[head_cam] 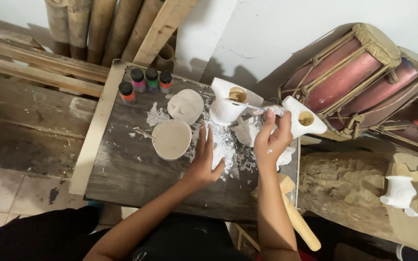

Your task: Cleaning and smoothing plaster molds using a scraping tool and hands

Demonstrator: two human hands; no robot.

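On the dark wooden board [136, 174] in front of us, we rest our left hand [203, 162] flat, fingers spread open, on a patch of white plaster crumbs and dust [226, 140]. Our right hand [271, 137] is raised just past the board's far right corner, fingers pinched closed around a thin brush-like tool [247, 105]; its tip reaches toward a white plaster mask with a round hole [228, 104] standing near the board's back edge. A second white holed piece [302, 120] sits just beside the right hand's fingertips. To the left of our left hand lie two unpainted tan face masks [171, 139], one nearer us and one [186, 105] farther back. Four small paint bottles [145, 83] with dark caps stand at the board's far left corner. A wooden mallet handle [300, 224] lies under our right forearm, and two drums [364, 77] lean against the wall at right.
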